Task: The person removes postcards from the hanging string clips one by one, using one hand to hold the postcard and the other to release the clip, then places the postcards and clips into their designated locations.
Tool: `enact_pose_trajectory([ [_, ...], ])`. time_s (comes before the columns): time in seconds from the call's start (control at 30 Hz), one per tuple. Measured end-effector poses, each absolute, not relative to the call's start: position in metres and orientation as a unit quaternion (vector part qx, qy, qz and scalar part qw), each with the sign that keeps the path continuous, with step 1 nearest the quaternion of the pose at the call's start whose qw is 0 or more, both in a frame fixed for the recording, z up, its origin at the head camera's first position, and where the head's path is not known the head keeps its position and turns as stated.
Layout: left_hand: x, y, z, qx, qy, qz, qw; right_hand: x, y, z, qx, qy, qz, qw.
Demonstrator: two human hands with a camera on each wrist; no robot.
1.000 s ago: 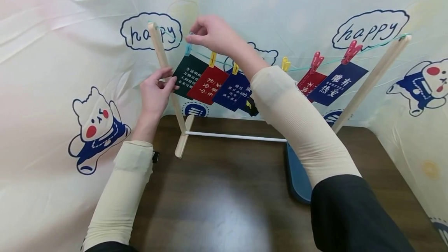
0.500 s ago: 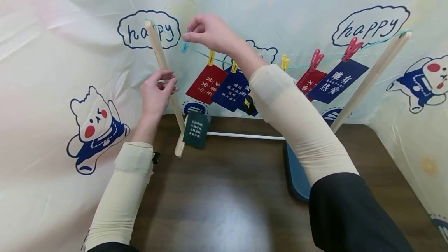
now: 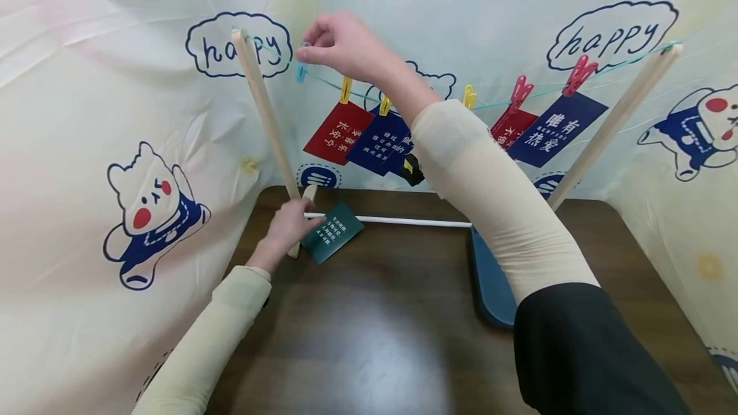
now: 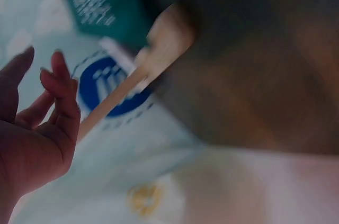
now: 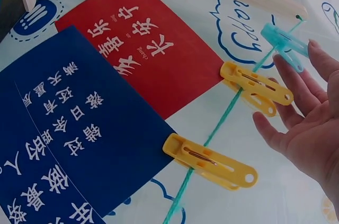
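Note:
In the head view, my right hand (image 3: 346, 47) pinches a light-blue clothespin (image 3: 301, 72) at the left end of the green string. No card hangs from this clothespin (image 5: 286, 46) in the right wrist view; the thumb and a finger are on its handles. Low at the left post, my left hand (image 3: 290, 226) reaches to the left edge of a dark-green card (image 3: 332, 232) with white writing. The left wrist view shows that left hand (image 4: 45, 128) with loosely bent fingers, apart from the green card (image 4: 106, 4).
Yellow clothespins (image 5: 209, 163) hold a red card (image 3: 339, 133) and blue cards (image 3: 377, 143) on the string. Pink clothespins (image 3: 579, 75) hold more cards at right. Wooden posts (image 3: 265, 111) are joined by a white rod (image 3: 415, 221). A dark-blue tray (image 3: 490, 280) lies partly under my right arm.
The green card has dropped from the blue clothespin to the foot of the left post. My left hand has moved down towards it; my right hand stays on the clothespin.

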State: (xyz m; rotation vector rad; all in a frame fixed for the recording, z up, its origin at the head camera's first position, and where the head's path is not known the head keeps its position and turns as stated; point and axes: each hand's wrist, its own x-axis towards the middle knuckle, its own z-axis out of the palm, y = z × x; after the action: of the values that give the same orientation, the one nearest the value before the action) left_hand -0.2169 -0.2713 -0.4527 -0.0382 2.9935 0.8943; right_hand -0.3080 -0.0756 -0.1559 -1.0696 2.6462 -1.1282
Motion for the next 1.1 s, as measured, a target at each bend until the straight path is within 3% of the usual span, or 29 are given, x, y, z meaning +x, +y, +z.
enact_pose_trajectory([
  [0.13, -0.226, -0.269, -0.474, -0.019, 0.961, 0.268, 0.066, -0.306, -0.076, -0.154, -0.35, 0.867, -0.353, 0.032],
  [0.47, -0.235, -0.268, -0.497, -0.036, 0.959, 0.256, 0.119, -0.305, -0.076, -0.152, -0.343, 0.868, -0.358, 0.027],
  [0.8, -0.23, -0.276, -0.51, -0.051, 0.957, 0.269, 0.099, -0.302, -0.079, -0.153, -0.357, 0.866, -0.348, 0.029],
  [1.1, -0.223, -0.29, -0.478, -0.062, 0.924, 0.366, 0.097, -0.306, -0.077, -0.157, -0.358, 0.867, -0.346, 0.027],
])
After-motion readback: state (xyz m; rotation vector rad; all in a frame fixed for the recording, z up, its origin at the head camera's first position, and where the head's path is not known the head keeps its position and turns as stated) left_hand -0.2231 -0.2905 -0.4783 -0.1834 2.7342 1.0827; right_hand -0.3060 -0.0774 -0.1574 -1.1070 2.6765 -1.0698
